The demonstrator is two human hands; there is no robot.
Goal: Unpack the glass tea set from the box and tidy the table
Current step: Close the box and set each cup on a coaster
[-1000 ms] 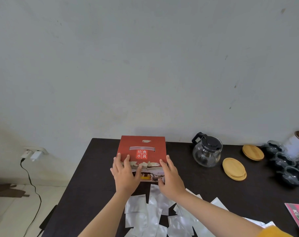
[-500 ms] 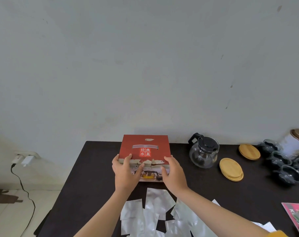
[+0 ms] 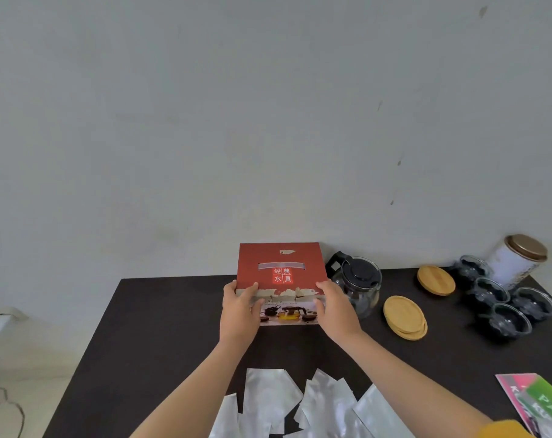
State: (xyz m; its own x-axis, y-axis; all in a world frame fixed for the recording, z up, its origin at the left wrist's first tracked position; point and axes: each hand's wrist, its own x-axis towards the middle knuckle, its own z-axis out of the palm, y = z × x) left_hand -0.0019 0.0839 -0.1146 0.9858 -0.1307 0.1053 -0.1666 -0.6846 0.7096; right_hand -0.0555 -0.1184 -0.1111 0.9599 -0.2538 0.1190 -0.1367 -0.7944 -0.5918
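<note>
From the head camera, a person is standing at a dark table (image 3: 161, 327) set against a pale wall (image 3: 205, 121). Both hands are gripping a red tea set box (image 3: 281, 270) near the table's far edge, about midway along it. The left hand (image 3: 238, 311) is clasping the box's near left corner, thumb lying on the red top and fingers curling around the side. The right hand (image 3: 338, 308) is clasping the near right corner in the same way. The box's front face, between the two hands, is showing a picture of a teapot and cups. Whether the box is resting on the table or lifted just off it cannot be told.

Just to the right of the box, a glass teapot (image 3: 358, 286) with a black lid and handle is standing upright. Further right, a stack of round wooden coasters (image 3: 405, 317) is lying near another wooden coaster (image 3: 435, 279). Four glass cups (image 3: 505, 306) are sitting clustered by the right edge, beside a white canister (image 3: 518, 260) with a brown lid.

Nearer the person, several silvery foil packets (image 3: 268, 396) are lying scattered, overlapping one another. A pink and green leaflet (image 3: 540, 403) is lying at the near right corner.
</note>
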